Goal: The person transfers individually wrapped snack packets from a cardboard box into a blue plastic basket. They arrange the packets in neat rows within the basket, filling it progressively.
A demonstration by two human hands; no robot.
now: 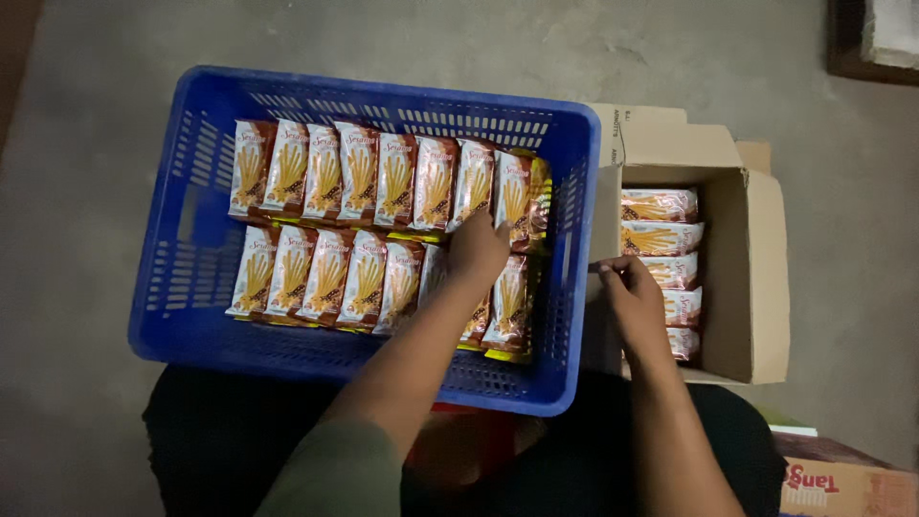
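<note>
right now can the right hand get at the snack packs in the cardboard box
Probably yes. The right hand is already at the open cardboard box, its flaps folded back, and nothing covers the stacked snack packs beside its fingers.

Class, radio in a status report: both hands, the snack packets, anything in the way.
Left hand on snack packets in blue crate. Right hand at cardboard box edge, empty. Nothing blocking.

Dim, flat indoor light from above, brightest on the blue crate and the glossy snack packets, with faint glare on the wrappers. Darker towards the corners and lower edge; soft overall, slightly grainy, floor murky.
</note>
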